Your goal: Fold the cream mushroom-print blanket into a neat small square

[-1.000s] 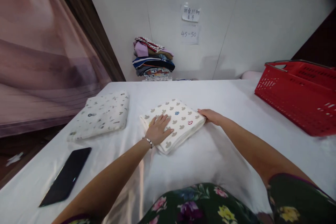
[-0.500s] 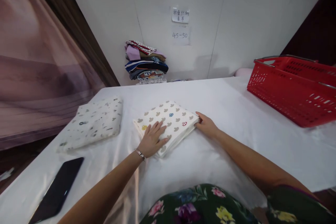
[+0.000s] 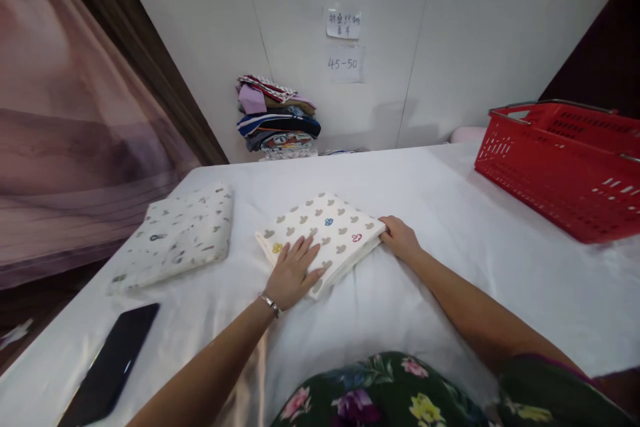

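Observation:
A folded white cloth (image 3: 345, 220) printed with grey mouse-head shapes and a few coloured ones lies on the white-covered table in front of me. My left hand (image 3: 295, 271) rests flat on its near left part, fingers spread. At the cloth's right corner, my right hand (image 3: 399, 238) pinches the layered edge between thumb and fingers; the fingertips are partly hidden. Further left lies another folded white cloth (image 3: 187, 230) with small grey prints, touched by neither hand.
A black phone (image 3: 113, 363) lies at the near left of the table (image 3: 430, 320). A red plastic basket (image 3: 560, 180) stands at the right. Behind the table's far edge is a stack of folded fabrics (image 3: 280, 117) against the wall. A sheer curtain (image 3: 85, 127) hangs at the left.
The right hand and the cloth's corner have shifted slightly to the right, and the patterned cloth with them. My left hand stays flat on it.

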Demonstrator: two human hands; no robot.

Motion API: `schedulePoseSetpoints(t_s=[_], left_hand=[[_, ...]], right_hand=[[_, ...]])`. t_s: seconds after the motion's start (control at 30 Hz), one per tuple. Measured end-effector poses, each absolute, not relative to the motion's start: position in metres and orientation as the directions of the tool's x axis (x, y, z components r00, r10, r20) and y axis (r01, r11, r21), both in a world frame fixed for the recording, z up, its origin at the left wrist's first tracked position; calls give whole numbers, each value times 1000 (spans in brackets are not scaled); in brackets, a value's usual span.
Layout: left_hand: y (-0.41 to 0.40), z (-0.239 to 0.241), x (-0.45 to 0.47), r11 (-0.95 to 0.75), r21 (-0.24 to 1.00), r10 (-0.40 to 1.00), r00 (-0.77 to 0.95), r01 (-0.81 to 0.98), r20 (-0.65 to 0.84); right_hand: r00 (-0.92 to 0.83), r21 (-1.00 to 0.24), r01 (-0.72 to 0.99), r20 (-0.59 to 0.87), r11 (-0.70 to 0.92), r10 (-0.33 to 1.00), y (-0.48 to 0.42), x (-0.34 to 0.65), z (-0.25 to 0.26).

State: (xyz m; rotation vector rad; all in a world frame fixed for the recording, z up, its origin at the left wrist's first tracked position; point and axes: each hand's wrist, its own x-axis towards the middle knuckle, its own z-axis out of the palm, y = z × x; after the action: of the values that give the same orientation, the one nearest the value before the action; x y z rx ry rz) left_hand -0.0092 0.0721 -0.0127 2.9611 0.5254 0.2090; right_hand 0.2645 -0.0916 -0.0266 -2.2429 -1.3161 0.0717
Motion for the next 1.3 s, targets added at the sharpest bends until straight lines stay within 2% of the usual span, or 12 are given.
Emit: schedulePoseSetpoints(t_s=[0.17,0.37,0.57,0.67,0.77,0.83,0.93,0.97,1.03,1.13,1.23,1.3], left_hand=[[68,-12,-10,-929,178,349,930,326,118],[61,-8,-11,-919,250,349,925,306,150],[55,-9,-15,-905,316,358,911,284,206],[44,-11,-26,-901,342,364,896,269,254],[33,-13,-39,-891,392,357,885,227,299],[33,-13,-47,-855,463,424,830,235,363],[49,-13,-54,-651,674,715,581,350,389],[57,-13,-55,-520,764,820,473,383,321],[73,-13,-55,-191,906,951,300,379,75],[91,-13,-52,139,946,952,221,294,-209],[100,-12,-47,214,941,936,221,261,-274],[103,-11,-44,254,935,926,218,248,-309]], right_hand=[[515,-436,809,208,-393,831,-94,265,-32],[406,-315,900,348,-302,845,-95,264,-32],[400,-354,889,297,-289,867,-94,274,-44],[388,-327,900,300,-289,871,-97,277,-45],[293,-256,945,376,-205,879,-98,268,-38],[166,-218,973,431,-77,887,-96,253,-28],[-6,-230,966,442,120,897,-90,220,-12],[-45,-250,954,433,168,900,-86,207,-7],[-102,-295,927,397,232,912,-78,183,2],[-125,-381,887,346,261,930,-63,150,14],[-80,-441,873,291,208,953,-45,121,23],[-69,-404,902,219,155,973,-34,103,26]])
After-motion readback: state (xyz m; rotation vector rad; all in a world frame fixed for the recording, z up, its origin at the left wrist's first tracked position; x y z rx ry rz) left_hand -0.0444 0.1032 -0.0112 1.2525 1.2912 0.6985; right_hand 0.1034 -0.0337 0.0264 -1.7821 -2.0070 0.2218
